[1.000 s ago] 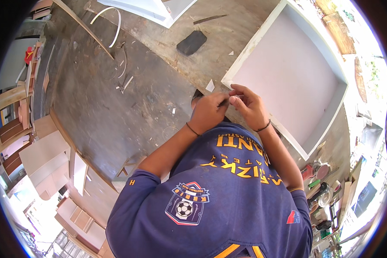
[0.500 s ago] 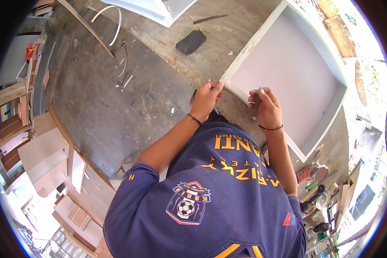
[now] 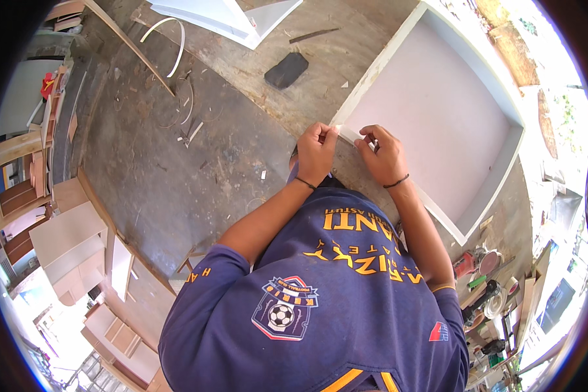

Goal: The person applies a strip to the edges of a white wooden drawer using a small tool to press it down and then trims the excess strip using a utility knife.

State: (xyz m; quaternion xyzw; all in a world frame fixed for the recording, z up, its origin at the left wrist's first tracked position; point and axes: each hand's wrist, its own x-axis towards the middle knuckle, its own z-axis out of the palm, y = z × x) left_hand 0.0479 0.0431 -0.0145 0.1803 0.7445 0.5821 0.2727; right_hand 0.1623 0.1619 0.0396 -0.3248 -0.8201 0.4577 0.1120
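Note:
A shallow white box with raised sides (image 3: 444, 111), like a drawer or cabinet shell, lies to the right and beyond my hands. At its near-left corner my left hand (image 3: 316, 155) has thumb and forefinger pinched together. Whatever those fingertips hold is too small to make out. My right hand (image 3: 383, 158) is over the box's near rim, a short way right of the left hand. Its fingers are curled toward the thumb, and anything between them is hidden. A pale stretch of the rim shows between the two hands.
A black block-like object (image 3: 286, 70) and a thin dark strip (image 3: 314, 35) lie beyond my hands. White panels (image 3: 242, 19) are at the top. Loose curved strips (image 3: 180, 49) and a long wooden batten (image 3: 130, 46) are at left; a red power tool (image 3: 464, 264) is at lower right.
My right hand has moved left and turned palm-down over the rim, closer to my left hand. The left hand has shifted slightly, its fingertips still at the box corner.

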